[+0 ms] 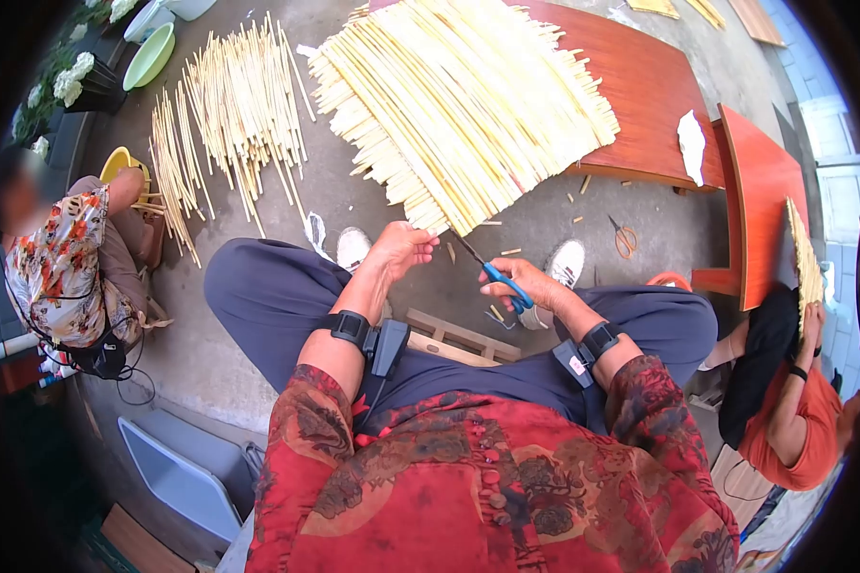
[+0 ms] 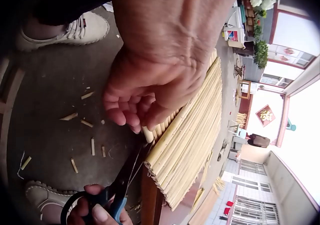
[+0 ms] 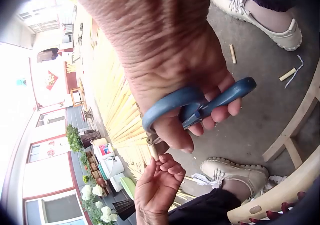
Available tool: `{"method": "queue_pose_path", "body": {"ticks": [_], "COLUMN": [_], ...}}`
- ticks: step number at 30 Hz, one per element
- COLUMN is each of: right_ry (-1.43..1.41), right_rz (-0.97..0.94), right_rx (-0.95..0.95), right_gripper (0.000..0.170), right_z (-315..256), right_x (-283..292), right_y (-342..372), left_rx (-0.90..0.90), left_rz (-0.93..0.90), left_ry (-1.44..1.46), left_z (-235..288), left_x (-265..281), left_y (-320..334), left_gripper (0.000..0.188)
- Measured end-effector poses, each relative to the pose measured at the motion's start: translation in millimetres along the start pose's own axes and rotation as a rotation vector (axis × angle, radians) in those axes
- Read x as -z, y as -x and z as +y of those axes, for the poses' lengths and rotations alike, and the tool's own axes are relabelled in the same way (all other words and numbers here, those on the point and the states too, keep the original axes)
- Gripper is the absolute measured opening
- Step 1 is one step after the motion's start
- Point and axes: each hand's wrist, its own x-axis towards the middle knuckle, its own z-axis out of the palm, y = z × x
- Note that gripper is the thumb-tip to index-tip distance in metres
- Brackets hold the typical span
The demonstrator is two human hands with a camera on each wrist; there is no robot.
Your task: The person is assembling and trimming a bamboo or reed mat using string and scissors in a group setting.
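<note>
Stalk mat [image 1: 468,105], ridged and ragged-edged, overhangs the red table [image 1: 655,105] in the head view, your right hand [image 1: 537,284] gripping scissors [image 1: 514,290]; left-wrist view: your left hand [image 2: 152,82] pinches a stalk end [image 2: 148,135] just beside the blades [image 2: 131,166], so a slip could nick you; right-wrist view: smooth blue loop [image 3: 170,101] round your thumb [image 3: 172,134]

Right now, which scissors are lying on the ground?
The orange-handled scissors, on the ground near the person's right shoe. The blue-handled scissors are held in the right grip.
</note>
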Motion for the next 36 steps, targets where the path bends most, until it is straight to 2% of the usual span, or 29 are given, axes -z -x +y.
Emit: {"method": "queue_pose_path", "body": {"ticks": [5,8,11,14,18,20,21,23,30,36], "right_ry": [0.085,0.045,-0.049,0.013,-0.005,0.331,0.330,0.561,0.839,0.951], "right_rz": [0.041,0.050,0.043,0.021,0.012,0.200,0.197,0.308,0.403,0.426], "right_rx": [-0.064,-0.094,-0.085,-0.049,-0.008,0.080,0.075,0.100,0.088,0.354], "right_gripper": [0.029,0.030,0.032,0.030,0.027,0.023,0.023,0.023,0.018,0.018], "right_z": [-11,-12,-9,1,14,11,9,-2,-6,22], "right_x": [-7,-10,-11,-10,-9,-14,-16,-20,-17,3], "right_y": [4,2,2,-4,-10,-9,-7,-1,7,-4], "left_rx": [-0.004,-0.005,0.006,0.018,-0.020,-0.028,-0.028,-0.025,-0.010,0.053], "left_rz": [0.003,-0.007,-0.013,-0.020,0.086,0.135,0.165,0.201,0.089,-0.004], "left_ry": [-0.010,0.007,0.038,0.085,0.202,0.232,0.227,0.225,-0.050,-0.110], "left_z": [-3,0,0,-5,-19,-22,-25,-28,-17,-10], "left_x": [2,3,3,3,-4,-11,-13,-12,1,5], "left_y": [1,1,3,2,3,2,2,1,-7,-4], "left_gripper": [0.010,0.009,0.009,0.008,0.009,0.010,0.011,0.011,0.010,0.010]}}
